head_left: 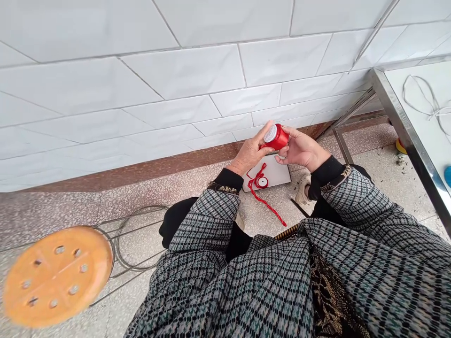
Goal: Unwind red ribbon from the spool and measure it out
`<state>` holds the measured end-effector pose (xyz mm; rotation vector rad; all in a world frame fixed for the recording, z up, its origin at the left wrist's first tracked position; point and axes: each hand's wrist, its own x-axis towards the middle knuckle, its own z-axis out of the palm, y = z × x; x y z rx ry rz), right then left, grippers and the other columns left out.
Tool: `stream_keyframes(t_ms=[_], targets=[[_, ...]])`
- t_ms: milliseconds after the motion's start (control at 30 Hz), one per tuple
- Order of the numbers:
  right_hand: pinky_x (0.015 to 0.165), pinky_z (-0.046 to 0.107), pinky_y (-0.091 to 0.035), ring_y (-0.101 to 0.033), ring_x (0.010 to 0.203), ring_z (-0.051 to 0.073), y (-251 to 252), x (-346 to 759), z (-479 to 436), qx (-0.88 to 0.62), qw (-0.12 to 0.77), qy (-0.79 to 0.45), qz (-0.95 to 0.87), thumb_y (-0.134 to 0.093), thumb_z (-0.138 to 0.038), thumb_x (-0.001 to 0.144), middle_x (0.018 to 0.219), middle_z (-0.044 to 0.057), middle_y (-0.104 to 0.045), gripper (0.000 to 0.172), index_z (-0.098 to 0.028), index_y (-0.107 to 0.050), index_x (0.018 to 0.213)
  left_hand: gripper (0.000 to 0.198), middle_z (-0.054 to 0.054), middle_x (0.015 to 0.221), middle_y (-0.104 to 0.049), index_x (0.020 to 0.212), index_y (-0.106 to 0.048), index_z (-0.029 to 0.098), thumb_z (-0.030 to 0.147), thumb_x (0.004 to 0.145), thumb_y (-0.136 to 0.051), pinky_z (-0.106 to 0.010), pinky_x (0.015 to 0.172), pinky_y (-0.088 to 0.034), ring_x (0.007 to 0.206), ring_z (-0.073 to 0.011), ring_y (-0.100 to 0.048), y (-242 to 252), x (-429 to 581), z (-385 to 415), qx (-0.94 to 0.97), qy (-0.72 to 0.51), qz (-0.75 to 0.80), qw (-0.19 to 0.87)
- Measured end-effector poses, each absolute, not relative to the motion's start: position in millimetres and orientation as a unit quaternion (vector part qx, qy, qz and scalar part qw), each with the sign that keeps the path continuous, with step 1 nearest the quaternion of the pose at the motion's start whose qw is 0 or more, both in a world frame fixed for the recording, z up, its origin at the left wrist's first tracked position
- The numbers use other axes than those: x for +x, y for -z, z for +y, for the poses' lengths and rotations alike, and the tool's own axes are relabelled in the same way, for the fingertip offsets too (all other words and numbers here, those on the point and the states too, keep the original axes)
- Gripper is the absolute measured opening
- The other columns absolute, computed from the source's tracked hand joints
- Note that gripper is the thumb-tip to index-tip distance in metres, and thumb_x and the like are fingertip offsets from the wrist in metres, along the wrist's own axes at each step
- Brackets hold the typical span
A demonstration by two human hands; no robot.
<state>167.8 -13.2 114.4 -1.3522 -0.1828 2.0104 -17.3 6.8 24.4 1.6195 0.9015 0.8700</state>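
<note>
A spool of red ribbon with a round white label is held up in front of me. My left hand grips it from the left, thumb and fingers closed around that side. From the right, my right hand holds the spool's other side with curled fingers. Below my hands, a white flat box or board lies on the floor. On it rests a smaller red spool with a white centre. A twisted red cord lies beside that spool and trails off the near edge onto the floor.
An orange round stool with holes and wire legs stands at the left. White tiled wall rises ahead. At the right is a metal-framed table with a pale cord. A shoe shows near the box.
</note>
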Motion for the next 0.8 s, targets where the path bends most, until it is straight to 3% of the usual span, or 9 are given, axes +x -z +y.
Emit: stream_keyframes(t_ms=[200,367,567,700,800], targets=[[0.064,0.031,-0.056,-0.038,0.044,0.006,-123,164,-28,-0.521,0.336,-0.783,-0.038,-0.064,-0.037,0.104,0.07,-0.005,-0.061,0.015,-0.023,-0.06,0.098,0.092,-0.004,0.109,-0.075,0.16,-0.045,0.027,0.027,0.076,-0.083,-0.031,0.071,-0.06,0.071,-0.0144,-0.067,-21,-22,7,0.628,-0.337,0.293,0.637],[0.056,0.026,-0.055,-0.028,0.044,0.003,-128,162,-37,-0.503,0.353,-0.788,-0.039,-0.067,-0.032,0.102,0.076,-0.004,-0.063,0.011,-0.022,-0.063,0.101,0.093,-0.002,0.093,-0.074,0.152,-0.047,0.025,0.033,0.071,-0.091,-0.029,0.066,-0.059,0.066,-0.0151,-0.069,-39,-26,0,0.581,-0.295,0.306,0.694],[0.044,0.017,-0.04,-0.03,0.047,0.003,-133,165,-47,-0.456,0.363,-0.809,-0.072,-0.079,-0.034,0.095,0.077,-0.004,-0.061,0.021,-0.022,-0.064,0.101,0.09,-0.004,0.106,-0.073,0.139,-0.052,0.028,0.035,0.061,-0.097,-0.026,0.064,-0.058,0.07,-0.0134,-0.069,-54,-32,-12,0.548,-0.334,0.316,0.699],[0.042,0.018,-0.038,-0.027,0.047,0.003,-138,163,-53,-0.433,0.354,-0.82,-0.12,-0.082,-0.049,0.093,0.076,-0.004,-0.061,0.033,-0.021,-0.066,0.103,0.087,-0.002,0.098,-0.073,0.14,-0.052,0.029,0.033,0.066,-0.096,-0.027,0.064,-0.058,0.068,-0.0139,-0.069,-59,-35,-18,0.558,-0.337,0.338,0.679],[0.045,0.018,-0.041,-0.029,0.049,0.004,-138,157,-58,-0.428,0.381,-0.801,-0.173,-0.084,-0.049,0.09,0.077,-0.004,-0.063,0.034,-0.022,-0.067,0.102,0.091,0.0,0.088,-0.072,0.148,-0.046,0.03,0.035,0.072,-0.094,-0.029,0.063,-0.057,0.063,-0.0147,-0.068,-63,-37,-20,0.552,-0.328,0.36,0.677]])
